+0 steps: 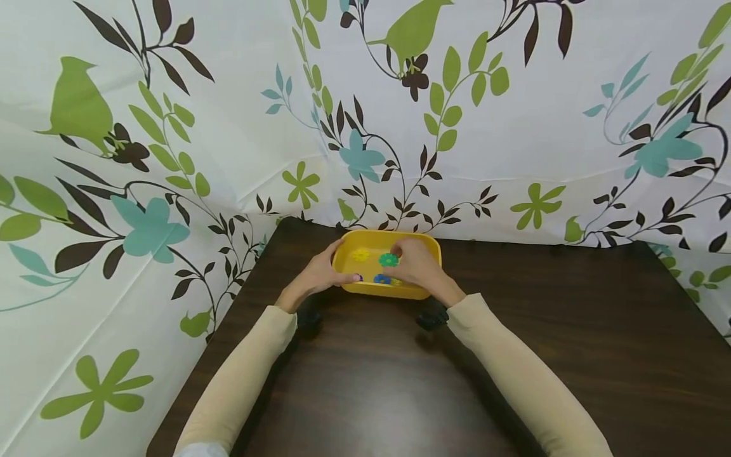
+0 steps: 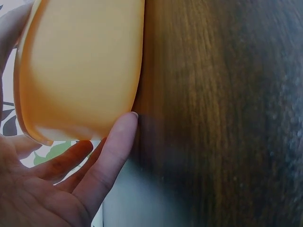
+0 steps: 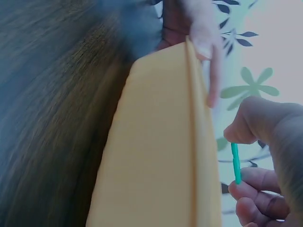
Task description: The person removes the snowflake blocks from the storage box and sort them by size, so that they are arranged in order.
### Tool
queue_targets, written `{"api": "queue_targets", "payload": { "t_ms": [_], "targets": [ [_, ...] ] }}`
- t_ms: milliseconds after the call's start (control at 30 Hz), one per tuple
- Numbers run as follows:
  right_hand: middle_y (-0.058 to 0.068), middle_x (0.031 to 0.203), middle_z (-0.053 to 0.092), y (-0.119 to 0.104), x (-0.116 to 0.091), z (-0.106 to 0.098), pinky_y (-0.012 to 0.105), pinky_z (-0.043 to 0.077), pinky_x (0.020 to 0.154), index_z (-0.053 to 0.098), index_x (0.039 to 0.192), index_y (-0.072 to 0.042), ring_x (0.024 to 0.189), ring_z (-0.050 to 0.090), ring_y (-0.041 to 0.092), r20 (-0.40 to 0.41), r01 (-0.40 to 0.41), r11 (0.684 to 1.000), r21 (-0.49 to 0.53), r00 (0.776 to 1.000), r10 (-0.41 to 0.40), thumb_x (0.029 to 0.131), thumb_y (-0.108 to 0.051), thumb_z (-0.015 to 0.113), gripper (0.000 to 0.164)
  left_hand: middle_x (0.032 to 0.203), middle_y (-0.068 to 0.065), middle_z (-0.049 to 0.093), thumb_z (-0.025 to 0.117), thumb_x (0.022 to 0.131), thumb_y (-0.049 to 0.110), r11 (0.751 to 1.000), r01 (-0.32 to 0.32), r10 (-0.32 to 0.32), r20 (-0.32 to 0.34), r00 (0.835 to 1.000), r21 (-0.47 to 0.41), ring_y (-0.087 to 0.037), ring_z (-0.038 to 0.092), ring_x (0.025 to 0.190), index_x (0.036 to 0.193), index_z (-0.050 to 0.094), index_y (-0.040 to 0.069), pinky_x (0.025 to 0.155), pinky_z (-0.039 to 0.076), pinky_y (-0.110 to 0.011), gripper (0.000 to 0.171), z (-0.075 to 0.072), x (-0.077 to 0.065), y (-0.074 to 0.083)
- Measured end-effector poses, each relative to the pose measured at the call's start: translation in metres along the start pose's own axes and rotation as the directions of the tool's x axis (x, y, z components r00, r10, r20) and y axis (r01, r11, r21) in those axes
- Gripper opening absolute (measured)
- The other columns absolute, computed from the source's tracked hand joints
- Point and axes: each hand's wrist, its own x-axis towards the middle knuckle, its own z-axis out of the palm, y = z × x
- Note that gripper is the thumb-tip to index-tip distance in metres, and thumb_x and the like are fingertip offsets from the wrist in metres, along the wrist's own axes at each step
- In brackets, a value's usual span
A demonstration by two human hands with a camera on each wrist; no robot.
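A yellow plastic tub [image 1: 377,290] stands near the far edge of the table. My left hand [image 1: 321,271] grips its left end, the thumb over the near rim and the fingers round the outside of the end wall [image 2: 85,71]. Over the inside of the tub, my right hand [image 1: 419,263] pinches a green flower-shaped piece [image 1: 388,259] between thumb and fingers. That piece is thin and seen edge-on in the right wrist view. Inside the tub lie a yellow flower-shaped piece [image 1: 361,254], a blue one [image 1: 382,278] and a small dark blue piece [image 1: 360,277] by the left thumb.
The dark wood table [image 1: 365,393] extends toward me and to the right. A white cloth [image 1: 240,114] printed with leaves and birds hangs behind and along the left side. Small black devices [image 1: 432,319] show beneath the wrists.
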Motion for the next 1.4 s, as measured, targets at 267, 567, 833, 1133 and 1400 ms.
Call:
{"api": "queue_targets", "payload": {
  "t_ms": [267, 567, 833, 1133, 1400],
  "targets": [
    [0.021, 0.119, 0.076, 0.020, -0.031, -0.029, 0.052, 0.059, 0.096, 0.076, 0.123, 0.005, 0.109, 0.068, 0.037, -0.113, 0.016, 1.000, 0.010, 0.994, -0.014, 0.087, -0.026, 0.082, 0.048, 0.166, -0.021, 0.048, 0.091, 0.085, 0.052, 1.000, 0.020, -0.020, -0.004, 1.000, 0.006, -0.034, 0.065, 0.118, 0.176, 0.019, 0.020, 0.096, 0.064, -0.043, 0.121, -0.007, -0.002, -0.003],
    [0.020, 0.108, 0.074, 0.051, -0.049, -0.043, 0.040, 0.058, 0.085, 0.076, 0.117, 0.007, 0.095, 0.065, 0.031, -0.188, -0.001, 0.999, 0.039, 0.982, 0.009, 0.086, -0.019, 0.084, 0.041, 0.162, -0.022, 0.051, 0.091, 0.085, 0.051, 1.000, 0.019, -0.019, -0.003, 1.000, 0.005, -0.033, 0.065, 0.113, 0.176, 0.019, 0.020, 0.086, 0.063, -0.035, 0.120, -0.012, -0.003, -0.006],
    [0.022, 0.110, 0.072, 0.079, -0.058, -0.045, 0.048, 0.059, 0.090, 0.075, 0.119, 0.007, 0.099, 0.065, 0.034, -0.211, -0.058, 0.997, 0.048, 0.975, 0.067, 0.089, -0.019, 0.085, 0.040, 0.165, -0.021, 0.049, 0.091, 0.085, 0.053, 1.000, 0.014, -0.014, -0.003, 1.000, 0.019, -0.034, 0.065, 0.114, 0.176, 0.018, 0.019, 0.088, 0.063, -0.035, 0.122, -0.012, -0.002, -0.005],
    [0.024, 0.112, 0.071, 0.105, -0.061, -0.041, 0.046, 0.060, 0.087, 0.074, 0.119, 0.007, 0.096, 0.065, 0.032, -0.169, -0.142, 0.988, 0.061, 0.974, 0.150, 0.090, -0.020, 0.083, 0.040, 0.162, -0.021, 0.052, 0.091, 0.085, 0.053, 1.000, 0.005, -0.005, 0.008, 1.000, 0.018, -0.035, 0.063, 0.117, 0.176, 0.017, 0.019, 0.088, 0.063, -0.035, 0.122, -0.010, 0.001, -0.001],
    [0.025, 0.114, 0.073, 0.121, -0.059, -0.029, 0.051, 0.062, 0.091, 0.074, 0.120, 0.008, 0.100, 0.070, 0.035, -0.122, -0.159, 0.986, 0.047, 0.979, 0.164, 0.089, -0.022, 0.082, 0.044, 0.170, -0.021, 0.044, 0.089, 0.087, 0.051, 1.000, 0.009, -0.009, 0.008, 1.000, 0.012, -0.036, 0.060, 0.125, 0.176, 0.017, 0.019, 0.105, 0.060, -0.047, 0.119, -0.001, 0.001, 0.000]
  ]
}}
